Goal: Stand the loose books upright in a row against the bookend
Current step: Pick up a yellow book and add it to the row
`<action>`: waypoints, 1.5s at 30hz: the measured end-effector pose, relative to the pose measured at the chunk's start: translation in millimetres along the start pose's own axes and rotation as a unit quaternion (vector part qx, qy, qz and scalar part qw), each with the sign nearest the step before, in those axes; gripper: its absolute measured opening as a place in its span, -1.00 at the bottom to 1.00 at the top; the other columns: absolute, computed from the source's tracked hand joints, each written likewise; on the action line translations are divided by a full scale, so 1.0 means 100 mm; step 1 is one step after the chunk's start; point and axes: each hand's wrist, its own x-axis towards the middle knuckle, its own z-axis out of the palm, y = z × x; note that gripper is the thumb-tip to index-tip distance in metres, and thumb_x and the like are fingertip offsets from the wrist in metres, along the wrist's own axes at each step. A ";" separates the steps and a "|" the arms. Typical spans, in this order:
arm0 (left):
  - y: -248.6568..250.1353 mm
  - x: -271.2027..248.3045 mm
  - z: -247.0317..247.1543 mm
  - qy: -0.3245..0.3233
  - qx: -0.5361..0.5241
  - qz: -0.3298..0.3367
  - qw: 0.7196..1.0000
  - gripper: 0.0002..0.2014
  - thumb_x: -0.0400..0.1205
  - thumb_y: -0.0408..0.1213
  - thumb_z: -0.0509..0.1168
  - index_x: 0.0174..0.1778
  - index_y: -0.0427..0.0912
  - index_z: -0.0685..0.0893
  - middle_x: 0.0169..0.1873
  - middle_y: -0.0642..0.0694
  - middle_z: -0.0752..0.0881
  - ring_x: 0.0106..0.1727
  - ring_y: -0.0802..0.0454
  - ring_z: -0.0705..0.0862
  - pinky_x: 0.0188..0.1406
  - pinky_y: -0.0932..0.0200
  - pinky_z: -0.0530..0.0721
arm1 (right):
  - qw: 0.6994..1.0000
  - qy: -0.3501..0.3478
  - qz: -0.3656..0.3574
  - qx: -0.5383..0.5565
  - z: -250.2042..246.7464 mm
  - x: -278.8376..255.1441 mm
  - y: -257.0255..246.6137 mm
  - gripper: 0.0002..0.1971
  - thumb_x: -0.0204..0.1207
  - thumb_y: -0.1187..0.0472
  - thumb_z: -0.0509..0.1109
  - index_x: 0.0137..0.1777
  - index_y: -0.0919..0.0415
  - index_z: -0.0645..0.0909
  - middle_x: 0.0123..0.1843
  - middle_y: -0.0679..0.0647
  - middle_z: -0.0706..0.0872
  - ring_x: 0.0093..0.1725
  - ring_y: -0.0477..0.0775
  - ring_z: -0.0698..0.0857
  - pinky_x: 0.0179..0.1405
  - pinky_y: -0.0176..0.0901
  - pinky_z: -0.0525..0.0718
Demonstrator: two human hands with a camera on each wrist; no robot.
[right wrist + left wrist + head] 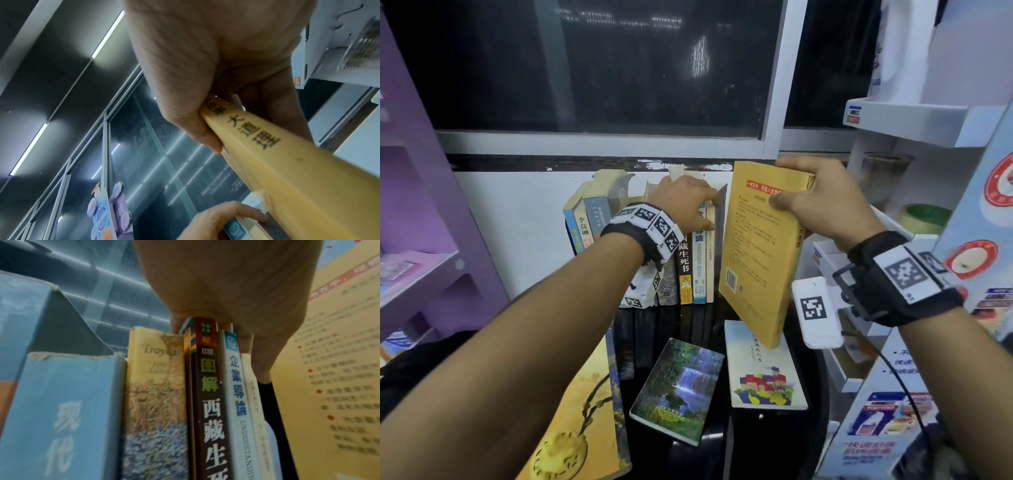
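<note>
Several books stand upright in a row (pixel 688 270) at the back of the black table (pixel 763 445). My left hand (pixel 688 202) grips their tops, fingers curled over them, thumb down beside the thin dark bookend (pixel 720 222) on the row's right. In the left wrist view the left hand (pixel 226 288) covers the spines (pixel 207 386) beside the bookend (pixel 267 402). My right hand (pixel 811 198) holds a yellow book (pixel 760 260) by its top, tilted, just right of the bookend. The right wrist view shows the right hand (pixel 205 65) pinching the yellow book (pixel 298 170).
Three loose books lie flat in front: a waterfall-cover book (pixel 678 390), a white book with painted houses (pixel 763 373) under the yellow book's lower corner, and a large yellow one (pixel 585 411) at left. A purple shelf (pixel 421 205) stands left, white shelves (pixel 928 126) and boxes (pixel 893 421) right.
</note>
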 end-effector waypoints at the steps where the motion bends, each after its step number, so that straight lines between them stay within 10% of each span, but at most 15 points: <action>1: -0.02 -0.01 0.01 0.008 -0.004 -0.002 1.000 -0.62 0.51 0.12 0.37 0.23 0.18 0.59 0.26 0.08 0.63 0.39 -0.02 0.47 0.38 -0.21 0.40 | 1.000 0.003 -0.002 -0.001 0.05 0.02 0.03 -0.45 0.50 0.22 0.50 0.48 -0.04 0.50 0.26 0.02 0.67 0.13 0.14 0.72 -0.07 0.15 0.81; 11: -0.14 0.02 0.03 0.027 -0.106 -0.020 0.994 -0.64 0.41 0.08 0.51 0.12 0.17 0.70 0.11 0.11 0.68 0.24 0.04 0.51 0.20 -0.08 0.57 | 0.998 0.048 -0.036 -0.009 0.56 0.27 0.25 -0.46 0.52 0.15 0.49 0.50 -0.04 0.49 0.33 0.05 0.67 0.22 0.05 0.65 0.11 -0.15 0.63; 21: -0.17 0.00 0.12 0.079 -0.095 0.006 0.992 -0.63 0.45 0.05 0.49 0.15 0.08 0.67 0.13 0.12 0.67 0.27 0.05 0.48 0.05 0.20 0.29 | 0.996 0.072 -0.047 0.009 0.99 0.52 0.36 -0.47 0.54 0.10 0.45 0.52 -0.07 0.48 0.33 0.05 0.67 0.24 0.11 0.63 0.25 0.07 0.67; 35: -0.18 -0.01 0.16 0.098 -0.116 0.003 0.988 -0.67 0.44 0.04 0.50 0.06 0.05 0.64 0.07 0.10 0.69 0.20 0.05 0.51 0.07 0.15 0.38 | 0.998 0.038 -0.042 -0.002 1.23 0.73 0.45 -0.47 0.50 0.07 0.40 0.50 -0.16 0.47 0.22 0.08 0.73 0.23 0.20 0.62 0.28 0.12 0.63; 42: -0.20 -0.04 0.15 0.105 -0.143 0.011 0.984 -0.69 0.43 0.01 0.51 0.04 0.04 0.70 0.28 0.06 0.57 0.31 0.08 0.50 0.18 0.21 0.35 | 0.996 -0.072 -0.043 0.020 1.08 0.70 0.45 -0.27 0.45 0.18 0.49 0.58 -0.20 0.30 0.19 0.05 0.71 0.00 -0.09 0.72 -0.21 -0.25 0.76; 45: -0.20 -0.04 0.15 0.098 -0.141 0.008 0.985 -0.67 0.42 0.00 0.52 0.06 0.03 0.69 0.16 0.06 0.62 0.25 0.05 0.51 0.16 0.15 0.41 | 0.985 -0.162 -0.058 0.000 1.03 0.67 0.50 0.05 0.34 0.33 0.60 0.63 -0.29 0.03 0.41 0.15 0.59 0.02 0.06 0.79 -0.28 -0.06 0.83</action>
